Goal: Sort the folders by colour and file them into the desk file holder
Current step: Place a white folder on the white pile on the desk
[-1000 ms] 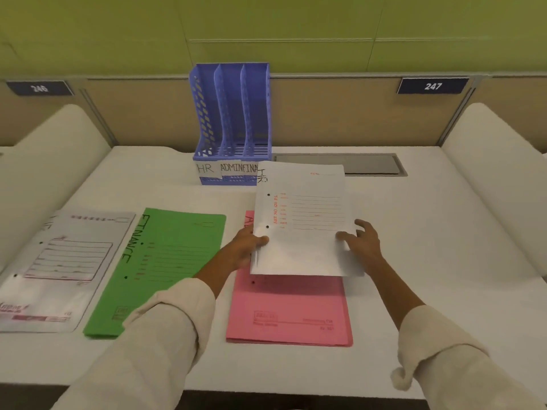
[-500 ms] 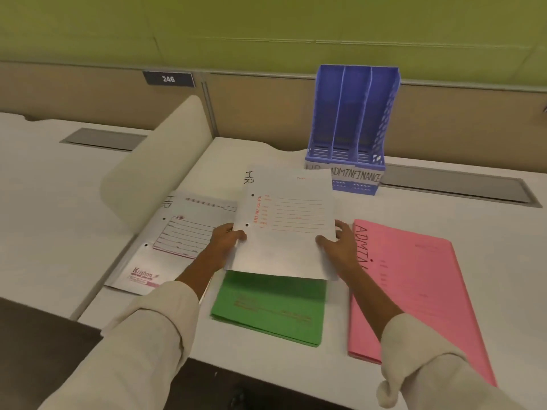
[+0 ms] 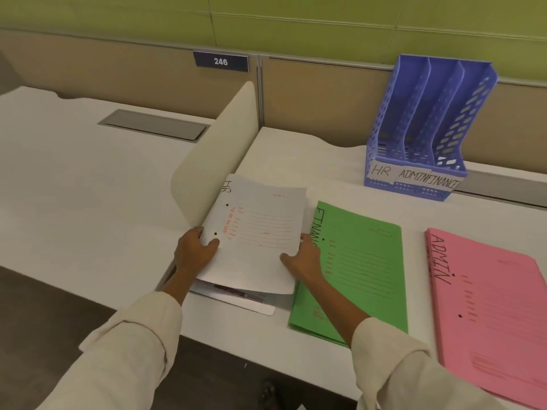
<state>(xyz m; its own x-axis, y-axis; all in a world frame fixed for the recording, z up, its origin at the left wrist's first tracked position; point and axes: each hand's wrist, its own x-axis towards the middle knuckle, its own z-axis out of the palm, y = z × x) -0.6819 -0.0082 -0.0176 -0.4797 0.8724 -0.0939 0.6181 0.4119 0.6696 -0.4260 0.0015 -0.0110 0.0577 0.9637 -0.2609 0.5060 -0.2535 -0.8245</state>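
A white folder (image 3: 260,232) marked HR is held just above another white folder (image 3: 251,303) that lies on the desk. My left hand (image 3: 194,251) grips its left edge and my right hand (image 3: 302,260) grips its right edge. To the right lies a green folder (image 3: 364,261) marked FINANCE. Further right lies a stack of pink folders (image 3: 491,297) marked ADMIN. The blue file holder (image 3: 426,137) stands at the back right, with three slots labelled HR, ADMIN and FINANCE; nothing shows in them.
A cream divider panel (image 3: 219,149) rises just left of the white folders, separating this desk from the neighbouring desk (image 3: 74,187). A tan partition wall (image 3: 319,93) runs along the back. The desk's front edge (image 3: 266,359) is close to me.
Both hands carried the white folder leftward from over the pink stack, past the green folder, to over the white folder by the divider. My view swung left.
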